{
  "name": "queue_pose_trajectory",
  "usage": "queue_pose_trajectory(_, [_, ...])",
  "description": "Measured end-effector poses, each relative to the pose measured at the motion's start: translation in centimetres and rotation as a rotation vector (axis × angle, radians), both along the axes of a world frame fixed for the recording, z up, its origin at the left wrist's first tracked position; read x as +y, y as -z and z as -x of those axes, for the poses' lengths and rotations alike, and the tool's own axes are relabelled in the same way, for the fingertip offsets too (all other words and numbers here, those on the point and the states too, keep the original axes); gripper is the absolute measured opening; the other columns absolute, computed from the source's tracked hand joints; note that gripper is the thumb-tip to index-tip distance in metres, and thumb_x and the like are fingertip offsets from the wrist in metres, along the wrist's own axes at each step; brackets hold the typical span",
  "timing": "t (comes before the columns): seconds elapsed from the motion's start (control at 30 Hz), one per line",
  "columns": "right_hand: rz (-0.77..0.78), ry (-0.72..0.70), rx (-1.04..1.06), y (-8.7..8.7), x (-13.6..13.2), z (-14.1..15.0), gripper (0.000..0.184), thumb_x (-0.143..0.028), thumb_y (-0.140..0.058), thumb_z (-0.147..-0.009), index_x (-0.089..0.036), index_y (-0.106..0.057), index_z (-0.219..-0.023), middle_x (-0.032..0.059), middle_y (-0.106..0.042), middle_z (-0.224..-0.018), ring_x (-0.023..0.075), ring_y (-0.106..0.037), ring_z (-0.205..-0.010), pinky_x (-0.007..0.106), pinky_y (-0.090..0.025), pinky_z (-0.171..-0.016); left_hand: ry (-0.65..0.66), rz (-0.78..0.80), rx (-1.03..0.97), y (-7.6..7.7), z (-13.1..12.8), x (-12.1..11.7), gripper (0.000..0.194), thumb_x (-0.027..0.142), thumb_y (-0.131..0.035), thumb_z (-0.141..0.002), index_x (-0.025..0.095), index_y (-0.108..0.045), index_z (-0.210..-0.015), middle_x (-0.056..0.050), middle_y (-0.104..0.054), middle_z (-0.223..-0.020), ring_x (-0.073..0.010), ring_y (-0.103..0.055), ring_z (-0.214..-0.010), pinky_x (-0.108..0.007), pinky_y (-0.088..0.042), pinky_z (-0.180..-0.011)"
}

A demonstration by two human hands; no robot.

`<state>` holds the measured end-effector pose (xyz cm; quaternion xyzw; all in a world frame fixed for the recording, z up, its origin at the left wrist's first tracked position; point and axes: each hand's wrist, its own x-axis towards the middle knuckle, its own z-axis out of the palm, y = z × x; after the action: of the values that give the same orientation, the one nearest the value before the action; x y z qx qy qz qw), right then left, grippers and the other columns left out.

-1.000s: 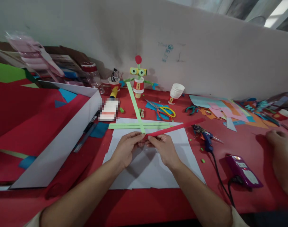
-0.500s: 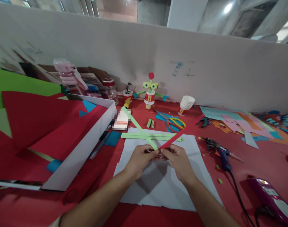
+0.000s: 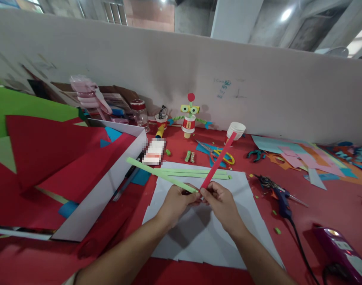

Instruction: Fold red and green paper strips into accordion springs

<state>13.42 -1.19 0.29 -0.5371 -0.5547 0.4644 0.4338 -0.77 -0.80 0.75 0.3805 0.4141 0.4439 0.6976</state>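
My left hand pinches the near end of a light green paper strip, which stretches away to the upper left. Between the fingers of my right hand is the lower end of a red paper strip, pointing up and to the right. The two strips meet at my fingertips in a V; how they join there is hidden. Both hands hover over a white sheet. Behind them, more green paper strips lie across the sheet's far edge. Two small folded green paper springs rest beyond it.
Scissors, a paper-cup robot figure and stacked paper cups stand or lie at the back. On the right are a glue gun, pliers and a purple power strip. A white box of coloured paper fills the left.
The green strip has swung down to the left, and the red strip has turned more upright. Both hands stay closed at the meeting point of the strips.
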Motion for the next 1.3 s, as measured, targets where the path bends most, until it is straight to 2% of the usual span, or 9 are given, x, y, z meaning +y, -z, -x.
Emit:
queue_pose_trajectory(0.1, [-0.016, 0.005, -0.056, -0.1, -0.2, 0.0, 0.021, -0.038, -0.059, -0.081, -0.019, -0.058, -0.071, -0.0017, -0.058, -0.06, 0.0139, -0.055, -0.058, 0.025, -0.043, -0.057, -0.047, 0.036, 0.022, -0.1, -0.1, -0.1, 0.012, 0.025, -0.074, -0.06, 0.015, -0.068, -0.06, -0.002, -0.063, -0.058, -0.0143, -0.056, -0.059, -0.026, -0.042, -0.059])
queue_pose_trajectory(0.23, [-0.013, -0.028, 0.025, -0.5, -0.4, 0.4, 0.019, -0.038, -0.061, -0.08, -0.019, -0.06, -0.077, 0.0, -0.063, -0.071, 0.015, -0.058, -0.066, 0.026, -0.046, -0.063, -0.153, 0.005, 0.013, -0.1, -0.2, -0.1, 0.013, 0.021, -0.072, -0.058, 0.016, -0.062, -0.051, 0.002, -0.053, -0.047, -0.0112, -0.045, -0.05, -0.025, -0.034, -0.051])
queue_pose_trajectory(0.3, [-0.019, -0.06, 0.068, -0.7, -0.5, 0.7, 0.017, -0.036, -0.064, -0.078, -0.019, -0.06, -0.079, 0.0004, -0.063, -0.075, 0.0151, -0.059, -0.07, 0.026, -0.046, -0.066, -0.182, 0.013, -0.006, -0.1, -0.2, -0.1, 0.013, 0.019, -0.072, -0.056, 0.016, -0.061, -0.05, 0.003, -0.052, -0.046, -0.0105, -0.042, -0.049, -0.025, -0.032, -0.051])
queue_pose_trajectory(0.4, [-0.029, -0.077, 0.079, -0.5, -0.6, 0.9, 0.017, -0.036, -0.061, -0.08, -0.019, -0.059, -0.082, -0.0002, -0.061, -0.073, 0.0134, -0.056, -0.065, 0.025, -0.046, -0.062, -0.204, 0.033, -0.038, 0.1, -0.1, -0.2, 0.01, 0.018, -0.072, -0.056, 0.016, -0.063, -0.052, 0.002, -0.054, -0.051, -0.0105, -0.043, -0.052, -0.025, -0.033, -0.052])
queue_pose_trajectory(0.53, [-0.068, -0.12, 0.064, -0.2, -0.7, 1.1, 0.017, -0.037, -0.054, -0.086, -0.02, -0.055, -0.091, -0.0005, -0.059, -0.072, 0.0132, -0.056, -0.063, 0.025, -0.047, -0.06, -0.207, 0.076, -0.12, 0.3, -0.1, -0.2, 0.012, 0.021, -0.073, -0.059, 0.015, -0.063, -0.055, 0.002, -0.053, -0.053, -0.0104, -0.043, -0.053, -0.025, -0.034, -0.054])
queue_pose_trajectory(0.67, [-0.086, -0.131, 0.079, 0.0, -0.7, 1.1, 0.015, -0.035, -0.051, -0.088, -0.021, -0.054, -0.085, -0.0004, -0.06, -0.072, 0.0133, -0.056, -0.063, 0.025, -0.046, -0.061, -0.159, 0.078, -0.148, 0.4, -0.1, -0.3, 0.017, 0.023, -0.073, -0.062, 0.015, -0.061, -0.053, 0.001, -0.051, -0.052, -0.0107, -0.044, -0.053, -0.026, -0.035, -0.054])
queue_pose_trajectory(1.0, [-0.04, -0.081, 0.156, -0.9, -0.9, 0.9, 0.021, -0.039, -0.056, -0.084, -0.02, -0.052, -0.076, -0.0014, -0.058, -0.064, 0.0131, -0.054, -0.059, 0.025, -0.044, -0.057, -0.114, -0.08, -0.105, -0.6, -0.5, -0.7, 0.018, 0.029, -0.068, -0.07, 0.016, -0.063, -0.058, 0.0, -0.056, -0.056, -0.014, -0.05, -0.055, -0.029, -0.04, -0.057])
queue_pose_trajectory(1.2, [0.063, -0.097, 0.215, -0.4, -0.9, 1.2, 0.023, -0.043, -0.058, -0.082, -0.022, -0.051, -0.081, -0.0021, -0.059, -0.067, 0.0134, -0.057, -0.057, 0.027, -0.048, -0.058, -0.243, -0.082, 0.001, 0.1, -0.3, -0.4, 0.014, 0.022, -0.072, -0.062, 0.017, -0.061, -0.056, 0.0, -0.058, -0.055, -0.0153, -0.053, -0.057, -0.029, -0.042, -0.057])
queue_pose_trajectory(1.3, [0.064, -0.129, 0.194, 0.2, -0.7, 1.3, 0.023, -0.044, -0.055, -0.083, -0.022, -0.051, -0.08, -0.0018, -0.059, -0.066, 0.0138, -0.057, -0.057, 0.027, -0.049, -0.058, -0.231, -0.059, -0.004, 0.5, -0.1, -0.2, 0.013, 0.021, -0.07, -0.063, 0.017, -0.061, -0.056, 0.0, -0.057, -0.054, -0.0145, -0.051, -0.055, -0.028, -0.041, -0.056])
